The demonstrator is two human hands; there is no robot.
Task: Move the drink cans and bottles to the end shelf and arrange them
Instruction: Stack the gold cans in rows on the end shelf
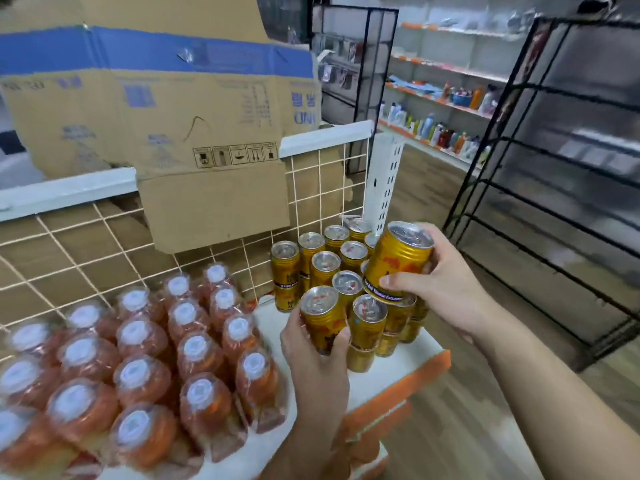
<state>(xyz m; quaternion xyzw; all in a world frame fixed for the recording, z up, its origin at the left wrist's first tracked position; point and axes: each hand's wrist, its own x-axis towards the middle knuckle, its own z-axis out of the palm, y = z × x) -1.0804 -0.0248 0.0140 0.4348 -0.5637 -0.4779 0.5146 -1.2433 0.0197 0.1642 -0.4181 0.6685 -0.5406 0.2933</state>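
- The raised can [398, 261], gold with a pull-tab top, was clamped in the right hand [440, 282]. The thumb lay across its lower band and the fingers were curled round the far side.
- It sat at about 10 o'clock from that hand, clear above the can cluster [325, 258]. Its long axis was tilted, with the top leaning toward 1 o'clock.
- A second can [322, 317] stood close to upright at the cluster's 7 o'clock corner. The left hand [315, 344] gripped it from below, so the can lay at 12 o'clock from the hand.
- Judged from this, the right hand was the nearer one to any free spot on top of the cluster. The tilted can would need righting before it was set down.
- The cluster stood in tight rows and appeared to be stacked two high at the front.
- At 9 o'clock from the cans, shrink-wrapped bottles [138, 358] of orange drink with white caps filled the left of the shelf [408, 351].
- The shelf was white with an orange edge strip [398, 382] and was backed by a wire grid [69, 251].
- A torn cardboard box [156, 109] hung over the grid at 11 o'clock.
- A black wire rack [554, 168] stood at 3 o'clock on the wooden floor [485, 427], with stocked wall shelves [450, 109] beyond it at 1 o'clock.
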